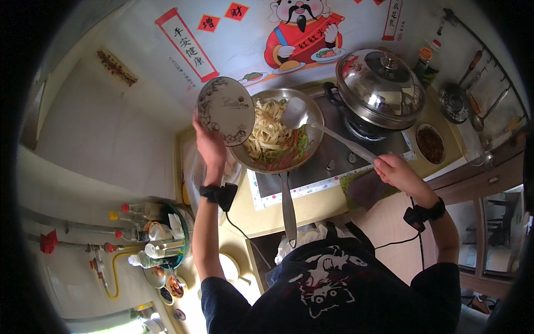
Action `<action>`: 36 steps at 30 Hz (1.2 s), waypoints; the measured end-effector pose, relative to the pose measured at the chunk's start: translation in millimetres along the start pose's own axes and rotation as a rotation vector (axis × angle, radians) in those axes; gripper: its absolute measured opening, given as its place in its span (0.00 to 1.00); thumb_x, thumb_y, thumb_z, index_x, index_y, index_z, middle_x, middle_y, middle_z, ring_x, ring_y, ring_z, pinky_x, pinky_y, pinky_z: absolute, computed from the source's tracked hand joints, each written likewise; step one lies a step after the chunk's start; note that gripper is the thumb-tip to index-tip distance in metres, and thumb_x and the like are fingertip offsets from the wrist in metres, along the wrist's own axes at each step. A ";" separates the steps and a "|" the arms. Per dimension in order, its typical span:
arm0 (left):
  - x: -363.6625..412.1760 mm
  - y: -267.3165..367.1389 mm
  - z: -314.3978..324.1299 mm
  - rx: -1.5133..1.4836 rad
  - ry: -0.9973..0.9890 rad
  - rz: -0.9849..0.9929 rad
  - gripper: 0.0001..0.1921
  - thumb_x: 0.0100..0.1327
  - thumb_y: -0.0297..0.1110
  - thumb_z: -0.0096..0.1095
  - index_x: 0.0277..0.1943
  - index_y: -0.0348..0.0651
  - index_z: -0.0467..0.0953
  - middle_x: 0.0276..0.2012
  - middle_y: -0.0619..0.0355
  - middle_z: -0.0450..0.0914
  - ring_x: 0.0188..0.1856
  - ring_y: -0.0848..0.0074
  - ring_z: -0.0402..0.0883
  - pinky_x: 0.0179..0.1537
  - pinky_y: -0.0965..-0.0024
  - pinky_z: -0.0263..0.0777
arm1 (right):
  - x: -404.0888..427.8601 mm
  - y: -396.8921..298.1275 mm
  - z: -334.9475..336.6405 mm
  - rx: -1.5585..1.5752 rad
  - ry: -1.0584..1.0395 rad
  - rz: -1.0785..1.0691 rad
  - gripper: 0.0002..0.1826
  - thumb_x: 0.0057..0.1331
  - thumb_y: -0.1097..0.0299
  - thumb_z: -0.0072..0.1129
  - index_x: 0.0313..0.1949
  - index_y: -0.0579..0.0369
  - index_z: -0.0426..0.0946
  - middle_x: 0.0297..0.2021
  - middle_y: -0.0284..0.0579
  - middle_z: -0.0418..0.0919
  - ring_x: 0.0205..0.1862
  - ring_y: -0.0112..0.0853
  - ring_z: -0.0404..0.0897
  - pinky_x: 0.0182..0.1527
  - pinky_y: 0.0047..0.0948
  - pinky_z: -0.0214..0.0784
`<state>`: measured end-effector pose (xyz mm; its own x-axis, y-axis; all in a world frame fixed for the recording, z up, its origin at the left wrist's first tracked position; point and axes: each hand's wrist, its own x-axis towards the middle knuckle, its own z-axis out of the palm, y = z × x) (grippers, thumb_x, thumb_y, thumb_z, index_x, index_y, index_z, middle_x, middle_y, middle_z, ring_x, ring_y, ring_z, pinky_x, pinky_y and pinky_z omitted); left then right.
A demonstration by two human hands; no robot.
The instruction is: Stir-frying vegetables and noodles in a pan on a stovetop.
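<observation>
My left hand [209,140] grips a patterned ceramic bowl [227,110], tilted over the left rim of a frying pan [317,144] so that its decorated side faces me. In the pan, pale flat noodles [269,123] are heaped over shredded green and red vegetables [298,146]. My right hand [390,170] is closed around the handle of a metal spatula [295,113]. Its blade rests at the noodles' upper right edge. The pan sits on a gas stove [333,158], its long handle [288,208] pointing towards me. The bowl's inside is hidden from view.
A large lidded steel pot [379,94] occupies the right burner. Beside it stands a bowl of dark sauce [430,144]. Ladles and a skimmer [454,102] hang on the right wall. Several bottles [142,211] crowd a green-rimmed container on the left. A cloth [367,188] drapes over the counter edge.
</observation>
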<state>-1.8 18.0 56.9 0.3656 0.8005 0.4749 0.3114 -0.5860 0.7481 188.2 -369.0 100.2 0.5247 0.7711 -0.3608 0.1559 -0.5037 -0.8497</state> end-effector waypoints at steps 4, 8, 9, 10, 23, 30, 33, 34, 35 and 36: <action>-23.2 -34.9 -43.5 -0.375 0.120 -0.131 0.32 0.52 0.17 0.38 0.62 0.48 0.48 0.49 0.45 0.69 0.45 0.55 0.74 0.38 0.56 0.75 | 5.3 -12.9 4.0 -0.557 0.206 -0.269 0.13 0.65 0.64 0.43 0.27 0.61 0.66 0.17 0.51 0.69 0.20 0.43 0.70 0.25 0.37 0.60; -76.2 -19.4 -111.6 -0.727 0.089 -0.498 0.26 0.54 0.19 0.39 0.58 0.45 0.50 0.47 0.44 0.67 0.39 0.54 0.77 0.29 0.59 0.81 | 33.1 -14.3 8.9 -0.910 0.298 -0.473 0.12 0.64 0.66 0.43 0.26 0.61 0.66 0.20 0.57 0.71 0.25 0.51 0.72 0.26 0.43 0.62; -97.8 -11.7 -134.6 -0.726 0.116 -0.521 0.25 0.55 0.19 0.39 0.58 0.43 0.50 0.46 0.43 0.69 0.39 0.55 0.78 0.29 0.59 0.81 | 39.9 -15.5 15.4 -1.003 0.327 -0.477 0.12 0.64 0.67 0.43 0.25 0.62 0.65 0.19 0.57 0.72 0.26 0.51 0.73 0.26 0.45 0.63; -117.7 -7.6 -154.5 -0.709 0.133 -0.565 0.25 0.56 0.20 0.39 0.58 0.43 0.51 0.46 0.44 0.69 0.39 0.56 0.78 0.30 0.60 0.81 | 45.0 -20.5 19.6 -0.985 0.311 -0.368 0.09 0.63 0.67 0.44 0.28 0.59 0.65 0.22 0.59 0.71 0.28 0.55 0.71 0.28 0.48 0.60; -440.1 127.7 -241.9 -0.623 1.084 -0.870 0.22 0.65 0.29 0.41 0.61 0.40 0.52 0.50 0.51 0.68 0.45 0.69 0.75 0.39 0.65 0.77 | 110.2 -2.9 15.6 -1.013 0.078 -0.655 0.16 0.66 0.59 0.42 0.32 0.62 0.65 0.23 0.52 0.68 0.28 0.45 0.70 0.31 0.38 0.60; -559.1 88.8 -298.4 -0.468 1.375 -0.760 0.22 0.65 0.30 0.35 0.61 0.43 0.46 0.52 0.43 0.64 0.43 0.57 0.77 0.29 0.61 0.81 | 120.6 12.7 25.7 -0.987 0.071 -0.779 0.13 0.66 0.60 0.42 0.34 0.59 0.64 0.20 0.45 0.67 0.21 0.37 0.69 0.25 0.32 0.60; -572.2 46.8 -343.8 -0.258 1.516 -0.805 0.21 0.64 0.28 0.34 0.60 0.36 0.48 0.51 0.41 0.65 0.43 0.53 0.76 0.32 0.56 0.80 | 134.8 34.2 33.9 -0.201 -0.289 -0.200 0.07 0.65 0.68 0.40 0.41 0.52 0.63 0.16 0.31 0.59 0.13 0.16 0.58 0.12 0.16 0.49; -582.9 26.7 -360.6 -0.167 1.563 -0.785 0.21 0.64 0.27 0.33 0.59 0.36 0.49 0.50 0.39 0.65 0.43 0.52 0.76 0.31 0.52 0.80 | 135.0 35.7 37.4 -0.081 -0.322 -0.123 0.08 0.64 0.69 0.41 0.42 0.53 0.64 0.16 0.32 0.59 0.13 0.17 0.58 0.13 0.16 0.50; -594.3 8.2 -377.2 -0.091 1.600 -0.818 0.20 0.64 0.27 0.34 0.59 0.37 0.49 0.50 0.40 0.65 0.43 0.52 0.76 0.30 0.51 0.79 | 134.5 36.9 40.9 0.041 -0.356 -0.046 0.09 0.64 0.70 0.41 0.44 0.53 0.64 0.16 0.32 0.60 0.13 0.17 0.59 0.13 0.17 0.50; -616.1 -20.4 -396.8 -0.067 1.636 -0.847 0.20 0.64 0.29 0.34 0.59 0.36 0.50 0.50 0.40 0.65 0.42 0.52 0.76 0.32 0.51 0.79 | 137.9 38.7 40.1 0.168 -0.458 -0.013 0.12 0.63 0.71 0.43 0.46 0.55 0.66 0.16 0.31 0.58 0.13 0.17 0.57 0.13 0.17 0.49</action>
<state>-581.4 -413.4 -67.0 -0.9794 0.1737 -0.1026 -0.1107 -0.0376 0.9931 233.0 -266.6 2.1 0.0954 0.8878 -0.4502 0.0029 -0.4525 -0.8917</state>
